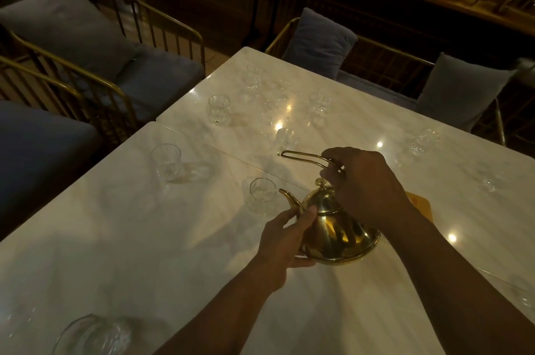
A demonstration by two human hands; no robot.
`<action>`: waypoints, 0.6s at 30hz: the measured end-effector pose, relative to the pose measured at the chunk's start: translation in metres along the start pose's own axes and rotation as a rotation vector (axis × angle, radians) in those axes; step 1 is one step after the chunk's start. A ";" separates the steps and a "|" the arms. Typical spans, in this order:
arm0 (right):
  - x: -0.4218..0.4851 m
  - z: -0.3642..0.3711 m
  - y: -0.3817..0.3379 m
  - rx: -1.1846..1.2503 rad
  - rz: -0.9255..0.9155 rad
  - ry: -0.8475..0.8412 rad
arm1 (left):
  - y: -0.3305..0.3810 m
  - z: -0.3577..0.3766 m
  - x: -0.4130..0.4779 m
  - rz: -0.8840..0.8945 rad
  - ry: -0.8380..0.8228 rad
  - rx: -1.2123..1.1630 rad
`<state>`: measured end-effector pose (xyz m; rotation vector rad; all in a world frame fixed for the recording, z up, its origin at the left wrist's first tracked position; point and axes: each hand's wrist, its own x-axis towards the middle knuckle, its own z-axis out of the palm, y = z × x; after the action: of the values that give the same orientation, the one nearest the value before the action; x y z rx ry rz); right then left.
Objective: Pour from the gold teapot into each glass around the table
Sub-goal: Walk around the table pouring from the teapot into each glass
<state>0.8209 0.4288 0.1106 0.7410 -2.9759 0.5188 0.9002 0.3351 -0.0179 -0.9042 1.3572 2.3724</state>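
The gold teapot [335, 234] is tilted to the left above the white marble table [144, 239], its spout just beside the rim of a small clear glass [261, 195]. My right hand [367, 186] grips the teapot's wire handle from above. My left hand [285, 239] cups the pot's body below the spout. No stream of liquid is visible. Other clear glasses stand around the table: one at the left [167, 162], one farther back [219, 109], one just behind the handle [286, 139], and several more toward the far and right edges.
A large glass [92, 336] sits at the near left edge. An orange card [421, 205] lies behind my right wrist. Gold-framed chairs with grey cushions [162, 71] line the left and far sides. A seam [231, 152] joins two tabletops.
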 end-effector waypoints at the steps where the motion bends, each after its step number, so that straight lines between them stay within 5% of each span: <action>1: 0.000 0.000 0.000 0.000 0.000 -0.001 | 0.000 0.000 0.000 0.000 0.001 -0.002; 18: 0.001 -0.001 -0.002 -0.010 -0.015 0.002 | -0.002 0.000 0.004 0.000 -0.001 -0.004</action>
<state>0.8208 0.4276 0.1123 0.7609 -2.9661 0.5027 0.8981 0.3364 -0.0219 -0.9041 1.3518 2.3764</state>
